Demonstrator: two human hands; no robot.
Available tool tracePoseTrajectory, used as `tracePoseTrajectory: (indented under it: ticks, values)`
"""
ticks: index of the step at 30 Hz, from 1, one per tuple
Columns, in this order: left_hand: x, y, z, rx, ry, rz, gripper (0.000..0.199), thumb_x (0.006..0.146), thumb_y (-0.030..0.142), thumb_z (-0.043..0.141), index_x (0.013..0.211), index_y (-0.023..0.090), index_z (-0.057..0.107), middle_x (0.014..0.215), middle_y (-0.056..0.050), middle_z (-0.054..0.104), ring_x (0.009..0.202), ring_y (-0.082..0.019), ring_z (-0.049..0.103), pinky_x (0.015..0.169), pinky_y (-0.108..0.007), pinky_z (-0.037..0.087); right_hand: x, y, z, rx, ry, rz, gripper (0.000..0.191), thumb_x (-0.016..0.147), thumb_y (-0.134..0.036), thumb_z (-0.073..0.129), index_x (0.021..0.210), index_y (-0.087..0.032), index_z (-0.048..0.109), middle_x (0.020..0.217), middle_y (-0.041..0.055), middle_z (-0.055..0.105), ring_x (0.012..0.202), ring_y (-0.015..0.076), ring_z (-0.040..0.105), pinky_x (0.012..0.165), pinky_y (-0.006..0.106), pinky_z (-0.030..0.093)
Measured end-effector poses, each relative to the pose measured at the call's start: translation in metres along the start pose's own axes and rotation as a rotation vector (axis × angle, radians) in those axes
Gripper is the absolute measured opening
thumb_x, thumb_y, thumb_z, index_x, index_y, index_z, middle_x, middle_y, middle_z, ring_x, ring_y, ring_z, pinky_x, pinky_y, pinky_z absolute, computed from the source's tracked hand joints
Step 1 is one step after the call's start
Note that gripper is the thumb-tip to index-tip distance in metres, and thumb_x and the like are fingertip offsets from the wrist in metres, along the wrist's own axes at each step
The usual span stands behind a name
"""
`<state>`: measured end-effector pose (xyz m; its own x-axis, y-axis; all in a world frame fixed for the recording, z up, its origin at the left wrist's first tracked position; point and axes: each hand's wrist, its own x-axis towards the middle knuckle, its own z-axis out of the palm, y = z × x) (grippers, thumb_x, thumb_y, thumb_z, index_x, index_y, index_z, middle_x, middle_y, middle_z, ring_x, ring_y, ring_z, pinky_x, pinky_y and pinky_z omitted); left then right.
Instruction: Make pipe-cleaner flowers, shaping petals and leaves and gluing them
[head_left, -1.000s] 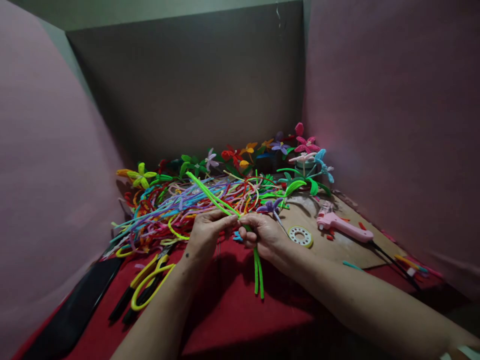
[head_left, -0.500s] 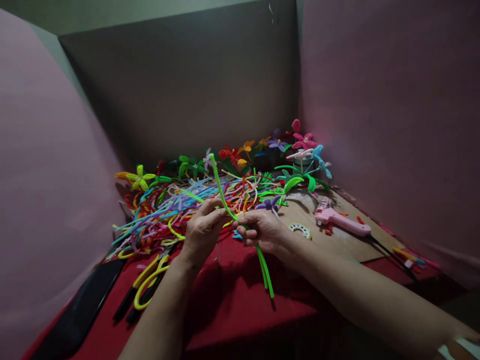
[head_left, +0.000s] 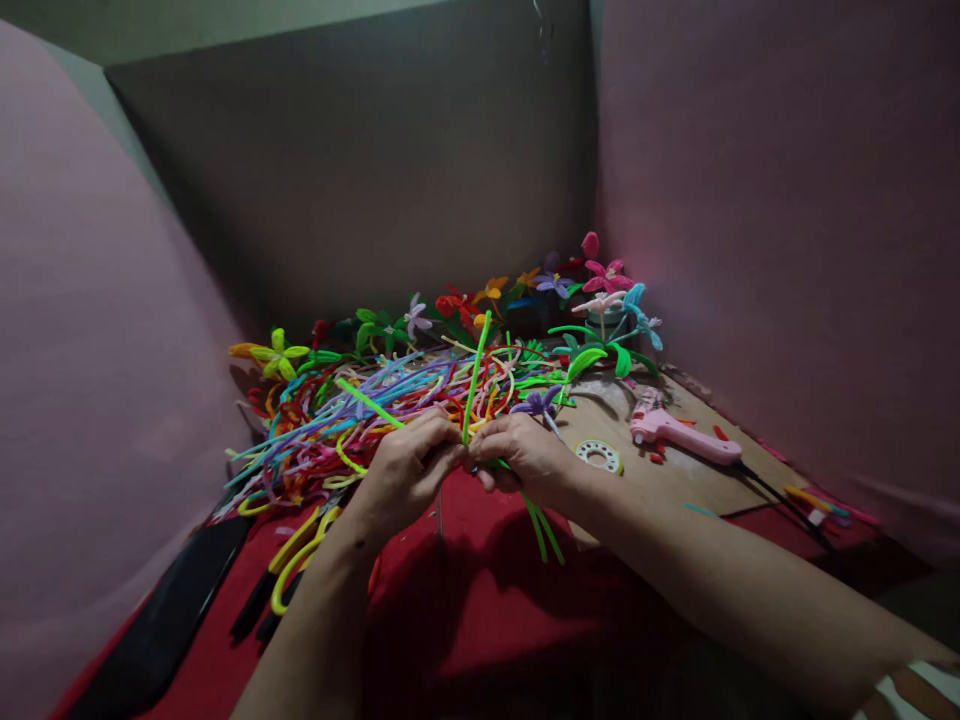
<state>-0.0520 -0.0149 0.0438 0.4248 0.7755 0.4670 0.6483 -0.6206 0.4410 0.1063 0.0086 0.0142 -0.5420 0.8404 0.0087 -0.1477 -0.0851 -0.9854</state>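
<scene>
Bright green pipe cleaners (head_left: 477,375) are pinched between my two hands above the front of the red cloth. My left hand (head_left: 409,468) is closed, thumb against fingers, at the spot where the stems meet; one green length sticks out from it to the upper left. Closed on the same stems, my right hand (head_left: 525,455) almost touches the left fingertips. One stem stands up between the hands, and two ends hang below the right palm. The fingers hide the exact joint. Behind them spreads a heap of many-coloured pipe cleaners (head_left: 390,385).
A pink glue gun (head_left: 690,437) with a black cord lies on a brown board (head_left: 637,490) at right, near a white ring-shaped spool (head_left: 599,457). Yellow-and-black-handled pliers (head_left: 289,560) and a black object (head_left: 172,610) lie at left. Pipe-cleaner flowers (head_left: 457,305) line the back.
The upright green stem has swung from leaning left to nearly upright, tilting slightly right. My hands have drawn closer together, and the hanging ends have risen and shifted right.
</scene>
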Motion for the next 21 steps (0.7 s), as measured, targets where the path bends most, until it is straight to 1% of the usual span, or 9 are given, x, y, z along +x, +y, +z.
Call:
tracePoseTrajectory:
  ticks: [3, 6, 9, 13, 16, 17, 18, 20, 21]
  values:
    - [0.001, 0.005, 0.003, -0.178, 0.009, -0.255, 0.018, 0.073, 0.025, 0.055, 0.058, 0.016, 0.051, 0.055, 0.003, 0.046, 0.052, -0.009, 0.04, 0.05, -0.021, 0.032, -0.006, 0.004, 0.007, -0.361, 0.168, -0.245, 0.018, 0.067, -0.014, 0.047, 0.049, -0.016, 0.049, 0.043, -0.0014, 0.047, 0.041, 0.0077, 0.036, 0.045, 0.023, 0.024]
    - [0.001, 0.006, 0.005, -0.452, -0.015, -0.505, 0.023, 0.068, 0.029, 0.059, 0.053, 0.015, 0.048, 0.048, 0.005, 0.037, 0.044, -0.006, 0.03, 0.042, -0.019, 0.023, -0.013, 0.009, 0.016, -0.717, 0.346, -0.51, 0.022, 0.073, -0.014, 0.047, 0.051, -0.017, 0.047, 0.049, -0.0001, 0.047, 0.049, 0.0096, 0.038, 0.053, 0.025, 0.024]
    - [0.001, 0.005, 0.003, -0.602, -0.011, -0.607, 0.024, 0.064, 0.03, 0.063, 0.053, 0.014, 0.05, 0.047, 0.006, 0.035, 0.041, -0.004, 0.025, 0.04, -0.019, 0.019, -0.017, 0.01, 0.021, -0.816, 0.346, -0.571, 0.021, 0.077, -0.014, 0.045, 0.057, -0.018, 0.049, 0.054, 0.001, 0.049, 0.05, 0.0103, 0.038, 0.054, 0.026, 0.024]
    - [0.0, 0.007, -0.002, -0.573, 0.036, -0.522, 0.023, 0.066, 0.031, 0.064, 0.056, 0.014, 0.054, 0.049, 0.005, 0.04, 0.043, -0.004, 0.032, 0.041, -0.018, 0.023, -0.018, 0.004, 0.021, -0.705, 0.29, -0.48, 0.026, 0.081, -0.017, 0.045, 0.055, -0.017, 0.048, 0.051, -0.0008, 0.047, 0.048, 0.0091, 0.037, 0.053, 0.025, 0.025]
    - [-0.002, 0.014, -0.004, -0.509, 0.091, -0.442, 0.014, 0.069, 0.029, 0.064, 0.066, 0.015, 0.061, 0.053, 0.004, 0.047, 0.043, -0.005, 0.039, 0.042, -0.019, 0.03, -0.019, -0.003, 0.019, -0.584, 0.252, -0.433, 0.028, 0.083, -0.019, 0.044, 0.056, -0.017, 0.051, 0.051, -0.0013, 0.049, 0.05, 0.0087, 0.04, 0.053, 0.024, 0.028]
    - [-0.003, 0.017, -0.004, -0.494, 0.161, -0.402, 0.012, 0.068, 0.027, 0.065, 0.072, 0.016, 0.063, 0.059, 0.002, 0.053, 0.045, -0.006, 0.042, 0.043, -0.019, 0.034, -0.02, -0.005, 0.019, -0.53, 0.248, -0.424, 0.028, 0.083, -0.02, 0.044, 0.056, -0.016, 0.051, 0.051, -0.0015, 0.049, 0.05, 0.0085, 0.041, 0.053, 0.023, 0.029]
    - [-0.004, 0.02, -0.004, -0.485, 0.282, -0.339, 0.013, 0.067, 0.025, 0.066, 0.077, 0.017, 0.064, 0.068, 0.001, 0.057, 0.048, -0.007, 0.046, 0.045, -0.02, 0.037, -0.02, -0.007, 0.018, -0.463, 0.248, -0.419, 0.028, 0.082, -0.02, 0.044, 0.055, -0.016, 0.05, 0.051, -0.0019, 0.048, 0.05, 0.0083, 0.041, 0.053, 0.023, 0.03]
    - [-0.008, 0.025, -0.005, -0.486, 0.618, -0.149, 0.014, 0.066, 0.021, 0.067, 0.079, 0.021, 0.064, 0.084, -0.001, 0.06, 0.058, -0.009, 0.052, 0.048, -0.021, 0.041, -0.02, -0.01, 0.016, -0.295, 0.249, -0.414, 0.028, 0.081, -0.022, 0.046, 0.054, -0.016, 0.049, 0.051, -0.0027, 0.047, 0.049, 0.0076, 0.041, 0.051, 0.022, 0.03]
    - [-0.01, 0.026, -0.006, -0.491, 0.762, -0.054, 0.009, 0.067, 0.02, 0.065, 0.076, 0.021, 0.064, 0.084, -0.001, 0.059, 0.063, -0.011, 0.053, 0.049, -0.022, 0.041, -0.02, -0.011, 0.015, -0.205, 0.245, -0.414, 0.027, 0.08, -0.023, 0.047, 0.054, -0.016, 0.048, 0.05, -0.0032, 0.046, 0.048, 0.0071, 0.039, 0.05, 0.022, 0.03]
